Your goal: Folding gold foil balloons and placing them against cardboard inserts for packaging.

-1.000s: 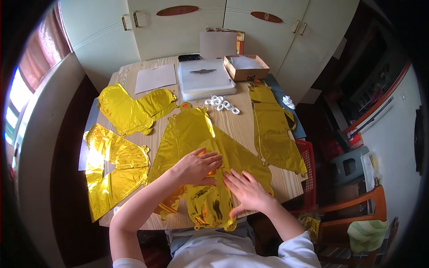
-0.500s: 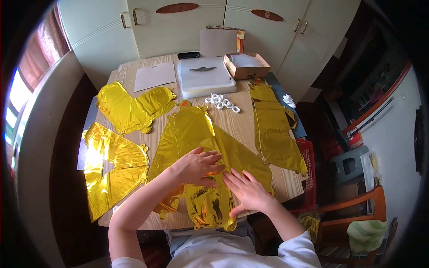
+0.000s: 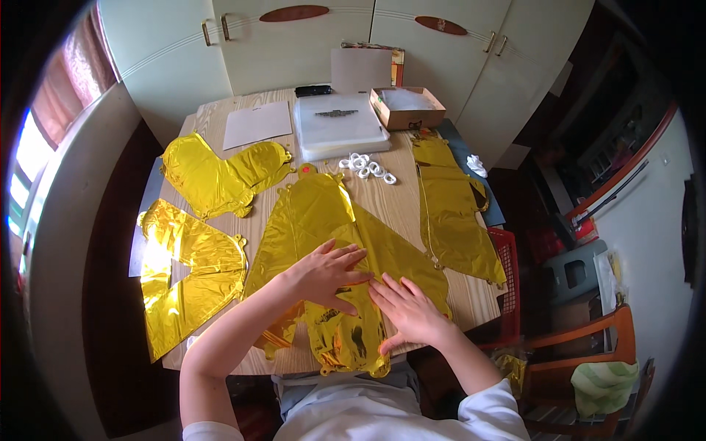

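Note:
A large flat gold foil balloon [image 3: 312, 209] is spread over the middle of the table, its folded near part reaching the front edge. My left hand [image 3: 327, 273] lies on it, palm down, fingers stretched out to the right. Just right of it, my right hand [image 3: 408, 312] rests flat on the same foil with its fingers spread. The fingertips of both hands come close together along a lengthwise fold. Neither hand grips anything. Beneath the hands the foil is partly hidden, and its near end looks crumpled and shiny.
More flat gold foil balloons lie at the far left [image 3: 206, 176], near left [image 3: 202, 253] and right [image 3: 456, 209]. Behind are white ribbon rolls [image 3: 364, 165], a stack of clear plastic bags [image 3: 338, 132], a cardboard box [image 3: 408, 117] and a grey sheet [image 3: 257, 125]. A wooden chair [image 3: 581, 334] stands right.

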Demonstrator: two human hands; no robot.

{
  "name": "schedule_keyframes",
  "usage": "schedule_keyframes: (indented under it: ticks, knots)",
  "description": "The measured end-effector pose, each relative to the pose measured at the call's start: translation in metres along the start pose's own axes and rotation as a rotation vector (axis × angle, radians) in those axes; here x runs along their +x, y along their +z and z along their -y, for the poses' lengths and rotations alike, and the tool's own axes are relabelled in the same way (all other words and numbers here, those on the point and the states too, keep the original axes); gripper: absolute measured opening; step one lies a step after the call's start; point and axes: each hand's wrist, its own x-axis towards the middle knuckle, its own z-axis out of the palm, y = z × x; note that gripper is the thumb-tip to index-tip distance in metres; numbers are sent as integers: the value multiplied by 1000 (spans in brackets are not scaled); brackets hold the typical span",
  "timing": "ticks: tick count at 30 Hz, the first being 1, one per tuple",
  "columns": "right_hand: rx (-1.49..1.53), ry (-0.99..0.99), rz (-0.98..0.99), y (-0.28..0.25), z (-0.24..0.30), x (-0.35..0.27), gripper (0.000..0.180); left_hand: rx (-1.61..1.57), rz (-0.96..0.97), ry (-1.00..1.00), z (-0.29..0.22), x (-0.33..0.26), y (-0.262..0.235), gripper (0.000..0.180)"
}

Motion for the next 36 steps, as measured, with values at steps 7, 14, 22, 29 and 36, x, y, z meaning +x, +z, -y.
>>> schedule_keyframes:
  ticks: [7,14,22,29,36]
  knots:
    - [-15,9,-1,2,-1,-3,121,29,-30,-66,-10,-6,17,91]
    - [-1,-84,-49,7,4,-20,84,37,-80,-39,-8,-6,20,92]
    - [71,-241,-278,16,21,-51,36,52,-93,-35,-8,-6,22,92]
    - [162,-275,-492,37,33,-57,19,70,-65,-43,-8,-6,22,92]
    - [288,-310,-509,38,30,-62,23,57,-43,-56,-9,-6,21,92]
